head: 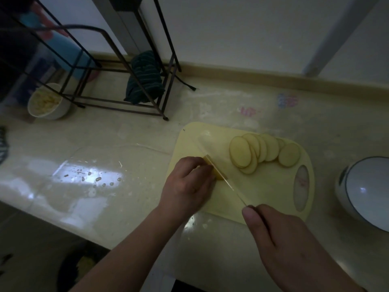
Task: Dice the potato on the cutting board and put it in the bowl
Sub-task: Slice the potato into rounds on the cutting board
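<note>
Yellow potato piece [215, 170] sits under curled left hand [186, 184] fingers right against the knife [229, 184] gripped by the right hand [288, 247], so a slip could nick them.

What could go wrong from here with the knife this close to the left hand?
1. The left hand pins a small potato piece with the knife right against its fingers; a slip could nick them.
2. The piece is mostly hidden under the hand, so it may shift mid-cut.
3. The slices lie fanned near the board edge; a sweep toward the bowl could scatter some.
</note>
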Demonstrator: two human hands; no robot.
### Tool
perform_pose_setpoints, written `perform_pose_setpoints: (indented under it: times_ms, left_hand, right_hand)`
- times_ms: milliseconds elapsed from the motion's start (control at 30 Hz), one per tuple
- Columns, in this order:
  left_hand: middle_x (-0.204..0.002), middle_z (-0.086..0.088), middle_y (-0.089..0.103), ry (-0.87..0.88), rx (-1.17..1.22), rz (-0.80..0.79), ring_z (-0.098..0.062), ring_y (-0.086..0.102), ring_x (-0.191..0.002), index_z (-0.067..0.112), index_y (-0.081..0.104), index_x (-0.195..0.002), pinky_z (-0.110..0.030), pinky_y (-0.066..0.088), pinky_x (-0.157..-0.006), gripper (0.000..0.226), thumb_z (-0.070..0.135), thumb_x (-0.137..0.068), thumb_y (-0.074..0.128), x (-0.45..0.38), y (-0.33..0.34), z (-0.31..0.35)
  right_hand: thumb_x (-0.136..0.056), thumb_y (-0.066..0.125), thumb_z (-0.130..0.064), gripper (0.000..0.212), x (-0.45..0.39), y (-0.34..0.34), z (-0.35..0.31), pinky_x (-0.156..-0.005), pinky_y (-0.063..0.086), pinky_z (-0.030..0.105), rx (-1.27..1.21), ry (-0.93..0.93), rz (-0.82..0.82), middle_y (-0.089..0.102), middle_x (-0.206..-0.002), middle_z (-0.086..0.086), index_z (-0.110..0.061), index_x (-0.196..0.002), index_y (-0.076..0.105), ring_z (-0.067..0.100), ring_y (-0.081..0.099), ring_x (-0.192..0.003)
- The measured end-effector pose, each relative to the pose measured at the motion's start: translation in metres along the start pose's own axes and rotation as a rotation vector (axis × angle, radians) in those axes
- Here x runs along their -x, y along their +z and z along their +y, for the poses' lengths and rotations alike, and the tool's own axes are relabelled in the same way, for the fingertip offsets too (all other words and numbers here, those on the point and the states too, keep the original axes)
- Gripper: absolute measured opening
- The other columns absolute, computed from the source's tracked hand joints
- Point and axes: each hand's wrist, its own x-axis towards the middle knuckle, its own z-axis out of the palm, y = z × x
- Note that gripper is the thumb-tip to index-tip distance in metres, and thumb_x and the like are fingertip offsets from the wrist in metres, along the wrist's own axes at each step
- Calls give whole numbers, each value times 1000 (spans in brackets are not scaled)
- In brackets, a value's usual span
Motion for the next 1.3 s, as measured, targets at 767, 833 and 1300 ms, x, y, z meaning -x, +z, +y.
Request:
perform_pose_setpoints:
  times_ms: [767,833,1300]
  left_hand:
    - [-107,-16,69,9,-9,-58,-26,63,-96,-1,76,-102,-28,50,-84,25,16,-94,61,-4,-1,-2]
    - [-107,-15,69,29,-5,-52,-26,63,-98,-2,76,-102,-27,50,-85,24,14,-93,61,-4,-1,-2]
    - [-93,-17,69,54,63,-18,-30,65,-88,-2,77,-94,-34,52,-77,36,22,-104,52,-4,3,-10]
  right_hand:
    - [-69,-2,-79,72,-3,1,-5,-66,45,35,23,31,-42,56,-63,-3,-26,-77,46,17,60,-70]
    - [-67,-6,-79,72,-2,1,-6,-68,45,36,52,31,-42,58,-67,-3,-27,-77,43,18,62,-74]
    - [-68,-5,-78,77,-11,2,-4,-68,46,35,60,3,-22,59,-67,-3,-27,-82,49,16,62,-74]
